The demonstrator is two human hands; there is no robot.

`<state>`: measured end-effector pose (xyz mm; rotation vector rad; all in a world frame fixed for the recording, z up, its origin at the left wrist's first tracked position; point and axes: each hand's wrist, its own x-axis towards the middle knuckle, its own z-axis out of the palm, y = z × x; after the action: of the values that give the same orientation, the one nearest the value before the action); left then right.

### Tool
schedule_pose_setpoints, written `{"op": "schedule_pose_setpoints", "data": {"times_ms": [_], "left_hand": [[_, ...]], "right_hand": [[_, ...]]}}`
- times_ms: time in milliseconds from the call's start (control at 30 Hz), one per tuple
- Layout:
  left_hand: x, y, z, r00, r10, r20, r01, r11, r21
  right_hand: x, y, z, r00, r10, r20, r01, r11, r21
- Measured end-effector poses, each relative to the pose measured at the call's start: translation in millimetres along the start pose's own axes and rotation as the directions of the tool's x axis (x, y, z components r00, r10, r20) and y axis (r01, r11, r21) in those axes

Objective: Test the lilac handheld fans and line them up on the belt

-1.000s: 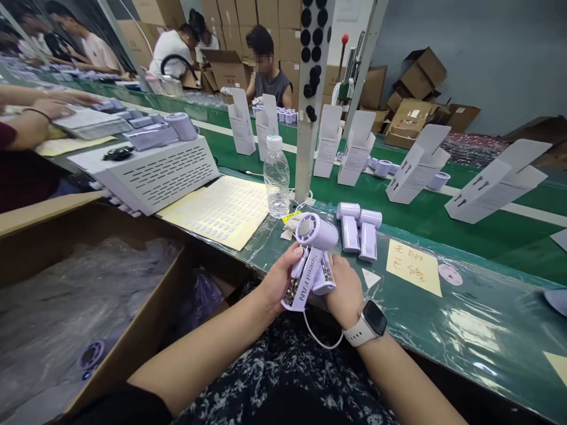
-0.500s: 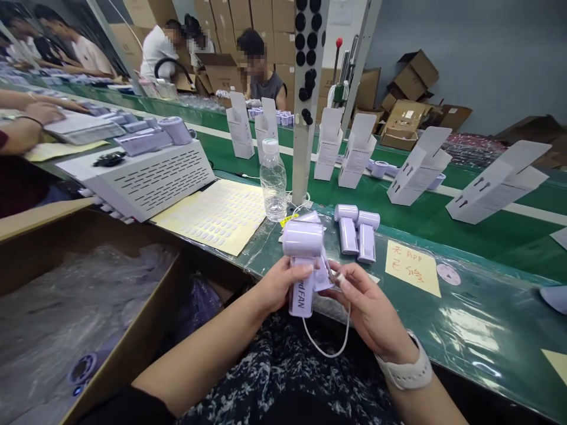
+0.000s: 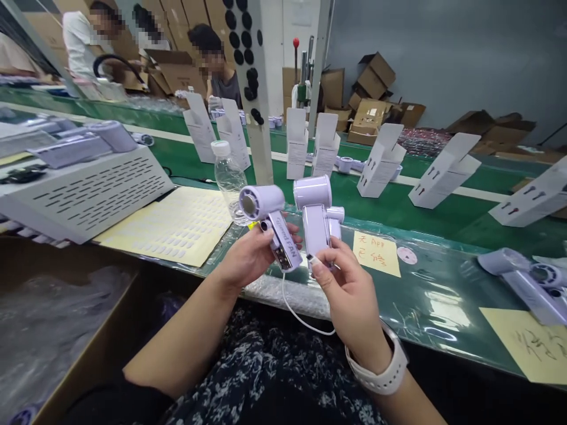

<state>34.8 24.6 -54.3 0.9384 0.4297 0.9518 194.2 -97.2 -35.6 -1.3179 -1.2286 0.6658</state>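
Over the near edge of the bench [image 3: 419,289], the left hand [image 3: 248,257] curls around one fan [image 3: 286,237] whose handle looks not yet closed, while the right hand [image 3: 352,286] pinches a cable plug [image 3: 313,261], apparently not yet inserted.
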Motion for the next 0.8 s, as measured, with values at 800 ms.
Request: {"op": "schedule_pose_setpoints", "data": {"times_ms": [800], "left_hand": [[-98, 76, -74.7, 0.979, -0.188, -0.078, 0.196, 0.975, 0.105]], "right_hand": [[-25, 23, 54, 0.771, 0.205, 0.602, -0.411, 0.884, 0.225]]}}
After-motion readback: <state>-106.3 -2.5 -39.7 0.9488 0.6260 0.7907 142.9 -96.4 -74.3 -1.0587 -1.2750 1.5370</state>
